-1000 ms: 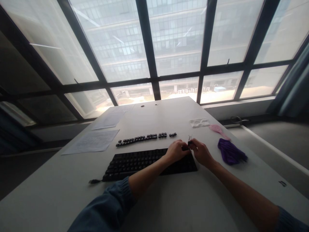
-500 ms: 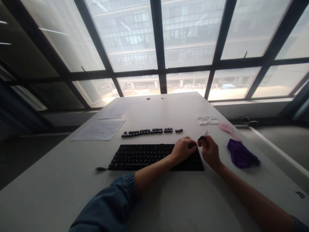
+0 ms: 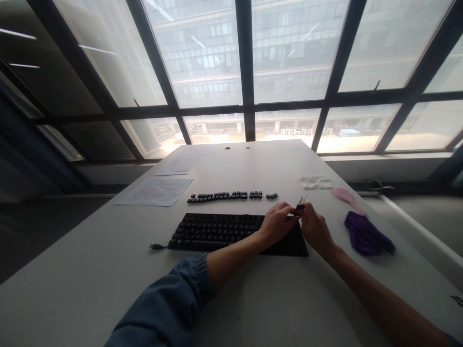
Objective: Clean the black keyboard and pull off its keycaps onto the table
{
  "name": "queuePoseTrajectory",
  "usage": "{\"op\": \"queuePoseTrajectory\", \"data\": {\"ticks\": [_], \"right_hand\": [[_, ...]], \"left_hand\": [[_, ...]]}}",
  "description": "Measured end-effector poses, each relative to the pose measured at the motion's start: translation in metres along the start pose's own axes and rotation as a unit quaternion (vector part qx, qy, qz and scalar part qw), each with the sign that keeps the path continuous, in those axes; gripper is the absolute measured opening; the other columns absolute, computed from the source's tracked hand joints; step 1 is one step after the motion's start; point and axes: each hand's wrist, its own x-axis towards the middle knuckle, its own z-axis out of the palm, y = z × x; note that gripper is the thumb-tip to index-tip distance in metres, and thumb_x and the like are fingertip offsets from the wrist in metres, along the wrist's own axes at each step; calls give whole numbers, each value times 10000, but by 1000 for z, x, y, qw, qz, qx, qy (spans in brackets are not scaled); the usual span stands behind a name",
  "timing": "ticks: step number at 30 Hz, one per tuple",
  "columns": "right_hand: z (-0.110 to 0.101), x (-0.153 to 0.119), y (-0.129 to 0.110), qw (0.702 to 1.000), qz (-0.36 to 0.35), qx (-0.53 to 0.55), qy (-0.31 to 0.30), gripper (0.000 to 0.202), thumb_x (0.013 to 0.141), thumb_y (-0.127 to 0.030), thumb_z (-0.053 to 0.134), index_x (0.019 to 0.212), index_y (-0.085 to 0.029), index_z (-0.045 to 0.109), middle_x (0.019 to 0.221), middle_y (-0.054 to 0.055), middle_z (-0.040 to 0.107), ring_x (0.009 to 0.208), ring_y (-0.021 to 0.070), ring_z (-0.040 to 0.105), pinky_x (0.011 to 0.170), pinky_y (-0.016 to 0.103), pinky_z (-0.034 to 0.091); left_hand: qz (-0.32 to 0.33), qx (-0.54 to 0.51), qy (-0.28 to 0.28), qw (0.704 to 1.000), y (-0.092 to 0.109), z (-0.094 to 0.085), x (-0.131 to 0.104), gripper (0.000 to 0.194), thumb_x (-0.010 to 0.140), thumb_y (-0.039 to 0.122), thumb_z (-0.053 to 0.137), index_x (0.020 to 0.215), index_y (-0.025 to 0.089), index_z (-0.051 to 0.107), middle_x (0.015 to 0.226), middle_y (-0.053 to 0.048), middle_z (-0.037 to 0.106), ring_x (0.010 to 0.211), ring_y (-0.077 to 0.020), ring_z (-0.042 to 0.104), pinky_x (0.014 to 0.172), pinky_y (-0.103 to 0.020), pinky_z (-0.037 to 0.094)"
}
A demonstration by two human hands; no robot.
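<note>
Through the head camera I see a black keyboard (image 3: pixel 217 230) lying on the white surface (image 3: pixel 253 168), midway between its left and right edges. My right hand (image 3: pixel 316 226) is above the keyboard's far right corner, its grip pinched on what looks like a wire keycap puller (image 3: pixel 301 201), the thin prongs pointing up. My left hand (image 3: pixel 278 223) bends over the same corner, fingertips close to the puller; I cannot tell whether that grip grasps anything. Toward the surface's far edge from the keyboard, loose black keycaps (image 3: pixel 238 194) form a broken row. A USB plug (image 3: pixel 156 246) lies just beside the keyboard's near left corner. Along the surface's right edge are a purple cloth (image 3: pixel 365 234), a pink hairbrush (image 3: pixel 344 195) and a white cloth (image 3: pixel 315 182); printed sheets (image 3: pixel 155 192) lie along the left edge.
</note>
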Motion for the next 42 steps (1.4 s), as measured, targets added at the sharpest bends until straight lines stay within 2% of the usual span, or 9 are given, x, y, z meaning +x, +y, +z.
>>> {"op": "queuePoseTrajectory", "data": {"ticks": [6, 10, 17, 21, 25, 30, 34, 38, 42], "right_hand": [[6, 2, 4, 993, 51, 91, 46, 148, 972, -336, 408, 902, -232, 486, 713, -1, 615, 613, 177, 580, 588, 262, 398], [7, 4, 5, 986, 59, 131, 82, 123, 949, -306, 439, 875, -225, 494, 730, 3, 616, 658, 177, 587, 628, 270, 427], [6, 5, 5, 985, 57, 129, 96, 123, 923, -295, 478, 831, -217, 503, 702, -3, 581, 634, 171, 534, 609, 277, 409], [7, 5, 3, 977, 78, 165, 108, 137, 933, -311, 474, 840, -216, 504, 705, 1, 591, 623, 171, 551, 603, 279, 426], [8, 7, 4, 967, 100, 191, 136, 154, 953, -317, 447, 836, -222, 478, 688, -6, 595, 620, 167, 567, 639, 289, 443], [13, 8, 9, 963, 106, 202, 140, 163, 963, -301, 431, 824, -225, 472, 682, -12, 597, 635, 163, 573, 682, 298, 441], [16, 8, 10, 962, 110, 212, 131, 165, 960, -309, 441, 821, -228, 474, 693, -12, 597, 632, 160, 562, 665, 292, 436], [16, 8, 11, 960, 113, 223, 128, 169, 954, -317, 443, 816, -227, 480, 689, -8, 602, 641, 164, 576, 671, 294, 443], [15, 9, 10, 959, 115, 231, 121, 170, 948, -327, 450, 817, -225, 488, 697, -2, 611, 666, 171, 590, 687, 296, 451]], "left_hand": [[11, 43, -18, 999, 4, -2, -1, 207, 922, 338, 625, 1083, 207, 623, 1037, -50, 662, 956, -197, 617, 861, -323, 488], [60, 63, -37, 995, 6, -6, 0, 288, 937, 314, 605, 1203, 215, 557, 1054, -54, 648, 945, -188, 609, 843, -311, 496], [144, 154, -36, 977, 3, -5, 0, 215, 961, 234, 555, 1164, 229, 628, 1041, -58, 631, 924, -173, 592, 834, -300, 497], [158, 161, -43, 973, 8, -5, -3, 224, 943, 206, 577, 1160, 201, 634, 1074, -70, 643, 954, -185, 596, 873, -320, 496], [134, 113, -37, 984, 11, -22, 9, 156, 930, 265, 602, 1051, 204, 680, 1022, -60, 674, 928, -175, 619, 874, -307, 493], [-14, 82, -54, 995, -21, -48, 66, 176, 837, 300, 673, 968, 202, 734, 893, -34, 726, 768, -159, 643, 776, -282, 514], [-81, 124, -134, 980, -61, -44, 106, 222, 817, 312, 665, 987, 205, 760, 928, -33, 753, 814, -177, 665, 819, -293, 519], [-94, 135, -172, 971, -84, -25, 114, 188, 782, 305, 687, 917, 211, 779, 930, -30, 762, 862, -190, 681, 869, -301, 518], [-103, 133, -197, 966, -91, -13, 109, 219, 775, 299, 675, 947, 210, 776, 920, -22, 769, 862, -191, 690, 856, -300, 527]]}}
